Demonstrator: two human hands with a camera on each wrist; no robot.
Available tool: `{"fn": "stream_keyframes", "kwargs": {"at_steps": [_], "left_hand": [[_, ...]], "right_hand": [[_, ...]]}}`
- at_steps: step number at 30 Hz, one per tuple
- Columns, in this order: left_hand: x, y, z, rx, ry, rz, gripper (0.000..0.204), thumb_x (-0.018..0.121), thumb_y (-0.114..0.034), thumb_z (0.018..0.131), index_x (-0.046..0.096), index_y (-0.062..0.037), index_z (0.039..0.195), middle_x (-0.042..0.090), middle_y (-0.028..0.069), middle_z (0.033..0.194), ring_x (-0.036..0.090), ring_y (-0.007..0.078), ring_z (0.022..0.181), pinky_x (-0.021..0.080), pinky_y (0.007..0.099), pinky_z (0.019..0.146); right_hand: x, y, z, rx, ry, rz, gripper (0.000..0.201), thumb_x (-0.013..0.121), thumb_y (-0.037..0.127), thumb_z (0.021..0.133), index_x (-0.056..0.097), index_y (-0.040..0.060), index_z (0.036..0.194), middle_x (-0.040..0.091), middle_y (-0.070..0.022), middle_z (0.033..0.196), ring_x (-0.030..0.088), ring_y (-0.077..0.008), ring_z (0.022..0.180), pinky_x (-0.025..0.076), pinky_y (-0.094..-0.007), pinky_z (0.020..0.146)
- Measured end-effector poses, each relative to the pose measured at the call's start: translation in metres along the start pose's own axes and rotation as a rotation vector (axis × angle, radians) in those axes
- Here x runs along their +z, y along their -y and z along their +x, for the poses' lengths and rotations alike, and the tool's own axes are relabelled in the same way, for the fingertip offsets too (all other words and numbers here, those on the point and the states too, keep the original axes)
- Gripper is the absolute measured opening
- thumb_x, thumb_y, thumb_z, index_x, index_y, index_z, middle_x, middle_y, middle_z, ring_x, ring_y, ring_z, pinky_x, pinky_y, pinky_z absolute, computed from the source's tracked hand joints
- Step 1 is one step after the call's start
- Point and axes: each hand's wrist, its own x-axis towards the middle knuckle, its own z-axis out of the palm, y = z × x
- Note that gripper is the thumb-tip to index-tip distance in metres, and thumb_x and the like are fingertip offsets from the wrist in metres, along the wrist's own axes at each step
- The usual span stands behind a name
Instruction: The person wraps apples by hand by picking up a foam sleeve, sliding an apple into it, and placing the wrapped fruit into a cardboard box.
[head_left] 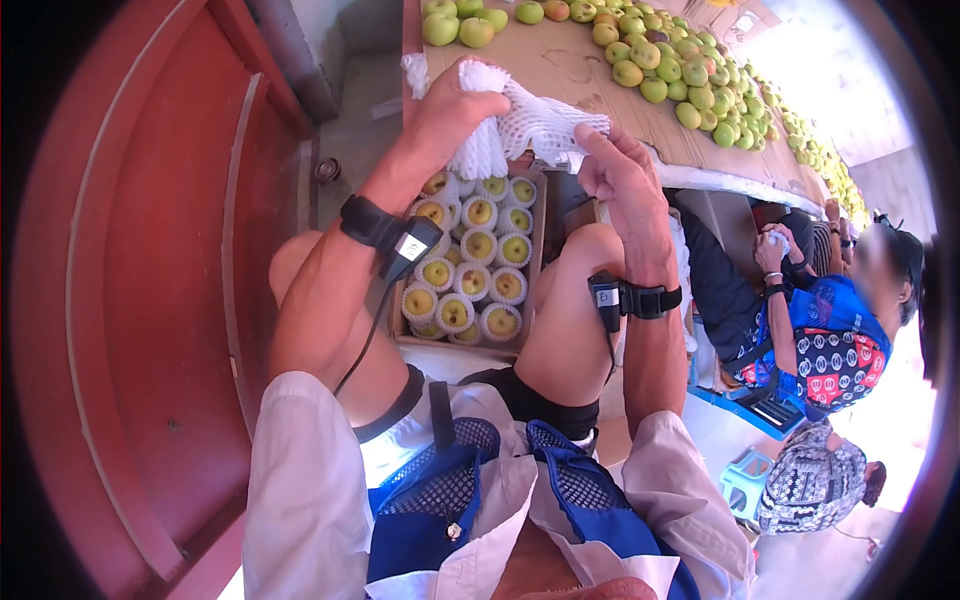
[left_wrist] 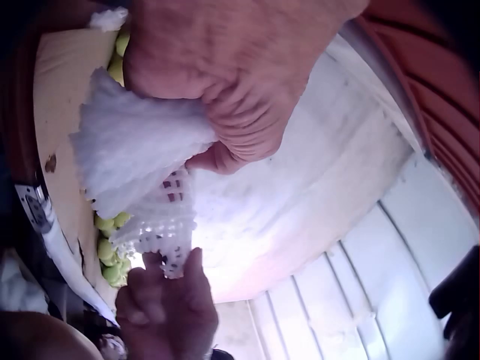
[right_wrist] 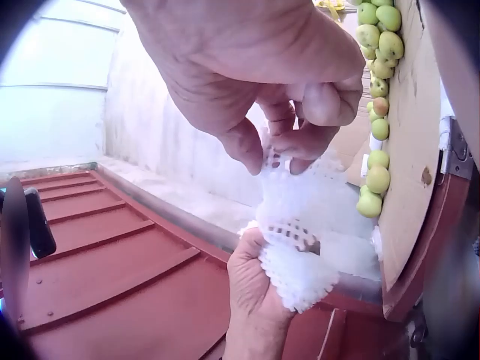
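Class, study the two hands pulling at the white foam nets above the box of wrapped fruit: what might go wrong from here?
The left hand grips a bunch of white foam mesh nets; several may slip out together. The right hand pinches one net's edge, which might tear. Dropped nets could land on the cardboard box of wrapped fruit.

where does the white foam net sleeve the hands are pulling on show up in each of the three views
Head: white foam net sleeve at top centre, above the box of wrapped fruit, gripped by the left hand and pinched by the right hand.
Left wrist: left of centre, under the palm.
Right wrist: lower right of centre, below the fingers.
Shared landmark: the loose green fruit on the cardboard table.
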Motion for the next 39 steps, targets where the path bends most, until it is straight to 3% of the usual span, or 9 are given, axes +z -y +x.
{"fn": "stream_keyframes", "kwargs": {"at_steps": [5, 16, 20, 23, 26, 30, 32, 34, 39], "left_hand": [[0.0, -0.002, -0.001, 0.013, 0.011, 0.121, 0.019, 0.064, -0.008, 0.089, 0.063, -0.004, 0.107, 0.062, -0.0006, 0.097, 0.058, 0.0086, 0.091, 0.05, 0.0276, 0.081], [-0.004, 0.002, 0.001, -0.021, 0.058, 0.012, 0.028, 0.065, -0.008, 0.086, 0.064, 0.0001, 0.113, 0.067, 0.005, 0.102, 0.064, 0.0143, 0.093, 0.053, 0.0315, 0.083], [-0.015, 0.004, 0.008, -0.026, 0.026, 0.058, 0.03, 0.067, -0.009, 0.087, 0.065, 0.0023, 0.114, 0.07, 0.0087, 0.1, 0.068, 0.0189, 0.087, 0.056, 0.0335, 0.079], [-0.014, -0.003, 0.006, -0.022, -0.146, 0.004, 0.03, 0.07, -0.009, 0.087, 0.065, 0.0032, 0.114, 0.071, 0.0111, 0.1, 0.071, 0.0221, 0.084, 0.057, 0.0347, 0.078], [-0.004, -0.004, 0.003, -0.1, -0.199, -0.058, 0.03, 0.073, -0.014, 0.091, 0.065, 0.0025, 0.115, 0.07, 0.0102, 0.103, 0.07, 0.0212, 0.088, 0.056, 0.0327, 0.074], [0.021, 0.003, -0.002, -0.151, -0.037, -0.129, 0.034, 0.072, -0.014, 0.094, 0.063, 0.0017, 0.123, 0.07, 0.0115, 0.111, 0.07, 0.0223, 0.095, 0.059, 0.0318, 0.073], [0.024, 0.008, -0.002, -0.139, -0.003, -0.113, 0.037, 0.072, -0.014, 0.094, 0.062, 0.0014, 0.126, 0.07, 0.0111, 0.114, 0.069, 0.0218, 0.099, 0.058, 0.033, 0.079], [0.032, 0.005, -0.004, -0.121, -0.02, -0.157, 0.041, 0.073, -0.013, 0.093, 0.06, 0.0011, 0.129, 0.068, 0.0092, 0.12, 0.067, 0.0198, 0.105, 0.057, 0.0344, 0.088], [0.02, 0.01, 0.002, -0.098, -0.098, -0.217, 0.044, 0.073, -0.007, 0.091, 0.058, 0.0005, 0.131, 0.067, 0.0089, 0.121, 0.066, 0.02, 0.107, 0.055, 0.0351, 0.092]], "right_hand": [[-0.003, -0.004, 0.002, 0.01, -0.005, 0.086, 0.019, 0.071, 0.025, 0.096, 0.073, 0.0065, 0.099, 0.059, 0.0053, 0.075, 0.037, -0.0032, 0.052, 0.025, -0.0222, 0.049], [0.006, 0.007, -0.012, 0.149, 0.164, -0.132, 0.011, 0.074, 0.018, 0.092, 0.068, 0.0094, 0.087, 0.051, 0.0076, 0.071, 0.033, -0.0023, 0.056, 0.023, -0.0214, 0.051], [-0.004, -0.003, -0.005, 0.11, 0.065, -0.015, 0.014, 0.074, 0.016, 0.092, 0.066, 0.0091, 0.083, 0.049, 0.0075, 0.068, 0.034, -0.003, 0.054, 0.023, -0.0229, 0.049], [-0.011, -0.004, 0.003, 0.038, -0.014, 0.139, 0.015, 0.072, 0.015, 0.095, 0.065, 0.0069, 0.084, 0.049, 0.0061, 0.068, 0.035, -0.0039, 0.052, 0.023, -0.0238, 0.047], [-0.011, -0.001, 0.009, -0.028, -0.088, 0.232, 0.014, 0.069, 0.015, 0.098, 0.065, 0.005, 0.089, 0.05, 0.0041, 0.069, 0.036, -0.0044, 0.051, 0.023, -0.0234, 0.046], [0.0, -0.002, 0.013, -0.04, -0.095, 0.262, 0.011, 0.067, 0.016, 0.1, 0.067, 0.0049, 0.1, 0.059, 0.0009, 0.073, 0.037, -0.0037, 0.051, 0.023, -0.0222, 0.046], [0.007, -0.009, 0.015, -0.001, -0.072, 0.247, 0.012, 0.067, 0.018, 0.1, 0.069, 0.0068, 0.103, 0.067, 0.0, 0.08, 0.04, -0.0023, 0.052, 0.024, -0.0217, 0.046], [0.017, -0.01, 0.012, 0.028, -0.039, 0.168, 0.013, 0.069, 0.021, 0.099, 0.07, 0.0081, 0.099, 0.067, 0.0016, 0.081, 0.042, -0.0018, 0.054, 0.025, -0.021, 0.047], [0.027, -0.01, 0.005, 0.038, -0.048, 0.021, 0.017, 0.076, 0.027, 0.092, 0.072, 0.0104, 0.09, 0.065, 0.0049, 0.078, 0.046, -0.0014, 0.058, 0.03, -0.0204, 0.053]]}}
